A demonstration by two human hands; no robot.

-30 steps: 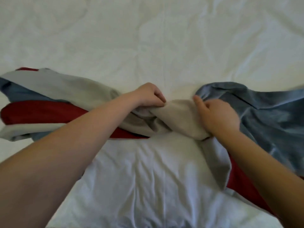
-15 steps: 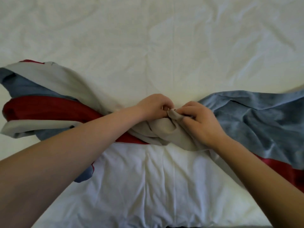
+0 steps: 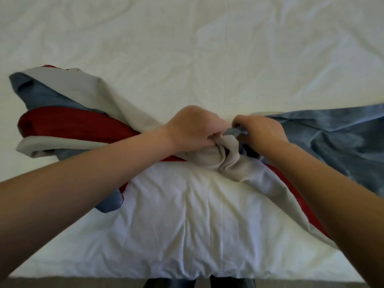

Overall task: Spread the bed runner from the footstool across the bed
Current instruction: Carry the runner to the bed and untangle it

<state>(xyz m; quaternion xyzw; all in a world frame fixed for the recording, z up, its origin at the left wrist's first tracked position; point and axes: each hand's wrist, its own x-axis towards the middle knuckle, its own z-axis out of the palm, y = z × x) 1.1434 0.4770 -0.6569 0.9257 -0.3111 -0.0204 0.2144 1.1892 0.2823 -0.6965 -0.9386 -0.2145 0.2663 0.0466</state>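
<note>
Bed runner [image 3: 62, 123] lying crosswise on the bed [image 3: 187, 48], near its foot edge and twisted at mid-bed. Left hand [image 3: 195, 129] clenches the grey bunch at the twist; right hand [image 3: 261, 134] pinches a blue edge just beside it. Risk: pulling the ends apart would likely tighten the twist rather than undo it, leaving the grey face upward.

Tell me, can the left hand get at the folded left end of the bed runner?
Probably yes: the folded end of the bed runner lies uncovered on the bed, beside the forearm of the left hand. That hand must first release the twisted middle it grips.
</note>
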